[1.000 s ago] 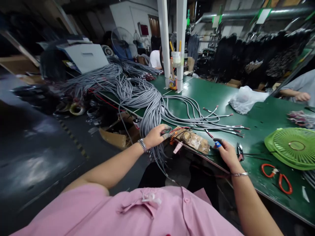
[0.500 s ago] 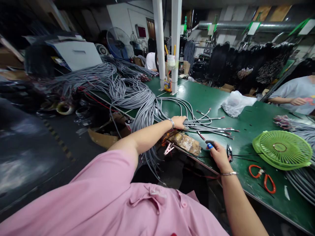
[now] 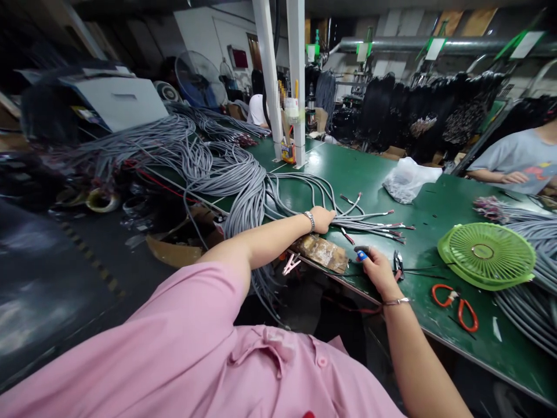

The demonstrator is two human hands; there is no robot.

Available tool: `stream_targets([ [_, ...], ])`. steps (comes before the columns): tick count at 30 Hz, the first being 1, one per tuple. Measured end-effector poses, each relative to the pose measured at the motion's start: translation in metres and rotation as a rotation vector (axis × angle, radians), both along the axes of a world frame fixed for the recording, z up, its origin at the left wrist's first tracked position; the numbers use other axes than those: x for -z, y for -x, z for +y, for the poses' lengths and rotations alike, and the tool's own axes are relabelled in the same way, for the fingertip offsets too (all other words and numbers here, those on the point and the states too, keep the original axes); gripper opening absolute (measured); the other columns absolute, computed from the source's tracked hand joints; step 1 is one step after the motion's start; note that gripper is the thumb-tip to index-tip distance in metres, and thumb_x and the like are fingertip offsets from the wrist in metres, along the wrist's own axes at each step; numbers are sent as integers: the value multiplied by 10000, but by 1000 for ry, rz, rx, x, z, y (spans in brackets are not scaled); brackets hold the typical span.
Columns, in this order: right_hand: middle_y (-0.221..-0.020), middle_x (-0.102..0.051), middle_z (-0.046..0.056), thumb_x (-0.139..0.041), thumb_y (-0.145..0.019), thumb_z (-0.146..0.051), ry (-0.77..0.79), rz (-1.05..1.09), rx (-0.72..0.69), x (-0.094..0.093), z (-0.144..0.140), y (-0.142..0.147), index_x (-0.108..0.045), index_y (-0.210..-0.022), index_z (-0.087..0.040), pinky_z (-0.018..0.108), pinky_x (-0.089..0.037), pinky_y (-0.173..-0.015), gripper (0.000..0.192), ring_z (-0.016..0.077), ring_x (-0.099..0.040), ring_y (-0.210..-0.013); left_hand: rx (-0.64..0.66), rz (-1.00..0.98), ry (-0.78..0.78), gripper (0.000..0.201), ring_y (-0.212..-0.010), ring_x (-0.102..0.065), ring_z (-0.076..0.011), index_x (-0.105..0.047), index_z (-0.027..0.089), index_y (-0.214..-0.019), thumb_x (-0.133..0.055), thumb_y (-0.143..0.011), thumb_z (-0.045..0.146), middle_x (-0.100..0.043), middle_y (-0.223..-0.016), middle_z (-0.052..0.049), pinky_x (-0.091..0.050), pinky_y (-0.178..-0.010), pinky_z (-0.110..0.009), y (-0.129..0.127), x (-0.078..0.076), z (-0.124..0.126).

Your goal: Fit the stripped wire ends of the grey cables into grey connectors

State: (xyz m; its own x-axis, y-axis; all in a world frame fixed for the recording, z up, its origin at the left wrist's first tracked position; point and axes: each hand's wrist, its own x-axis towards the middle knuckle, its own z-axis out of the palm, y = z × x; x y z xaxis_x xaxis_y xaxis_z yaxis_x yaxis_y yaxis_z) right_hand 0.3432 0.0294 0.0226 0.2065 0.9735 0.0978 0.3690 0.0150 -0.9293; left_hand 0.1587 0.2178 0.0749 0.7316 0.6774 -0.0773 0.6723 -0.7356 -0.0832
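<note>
Reaching further since a moment ago, my left hand (image 3: pixel 322 219) clamps the loose grey cables with red-tipped ends (image 3: pixel 369 219) on the green counter (image 3: pixel 439 203), my right hand (image 3: pixel 375 269) pinches a small blue-and-black tool (image 3: pixel 361 253), and tugging could snag that tangle.

Dressed in a pink short-sleeved shirt (image 3: pixel 209 360) with a soft collar, a buttoned front placket and a pink button just below the collar. Arms bare from the short sleeves down. On the left wrist, a silver metal-link watch (image 3: pixel 310 220). On the right wrist, a thin silver bangle (image 3: pixel 395 301). No gloves on either of the hands.
</note>
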Motion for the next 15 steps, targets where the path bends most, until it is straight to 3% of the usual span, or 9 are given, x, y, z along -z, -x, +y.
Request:
stream_targets([
  [4, -606, -614, 13, -548, -792, -470, 34, -29, 5, -1, 1, -1, -683, -995, -228, 267, -327, -425, 343, 142, -440, -451, -35, -46, -60, 413, -919, -647, -315, -555, 109, -1105, -572, -710, 229, -679, -983, -184, -464, -756, -374, 3, -11, -1],
  [9, -521, -569, 3, -540, -788, -487, -8, -107, -25, 3, 3, -7, -703, -974, -217, 284, -346, -448, 366, 164, -458, -447, -121, -219, -131, 336, -943, -636, -283, -586, 137, -1058, -554, -740, 241, -683, -995, -151, -449, -765, -357, 15, -38, -6],
  [15, -484, -541, 1, -544, -775, -520, -13, -170, -11, 5, 5, -10, -714, -954, -179, 275, -332, -439, 421, 153, -440, -426, -184, -559, -221, 296, -812, -631, -259, -621, 188, -974, -580, -758, 387, -681, -850, -87, -412, -693, -338, 69, -72, -30],
])
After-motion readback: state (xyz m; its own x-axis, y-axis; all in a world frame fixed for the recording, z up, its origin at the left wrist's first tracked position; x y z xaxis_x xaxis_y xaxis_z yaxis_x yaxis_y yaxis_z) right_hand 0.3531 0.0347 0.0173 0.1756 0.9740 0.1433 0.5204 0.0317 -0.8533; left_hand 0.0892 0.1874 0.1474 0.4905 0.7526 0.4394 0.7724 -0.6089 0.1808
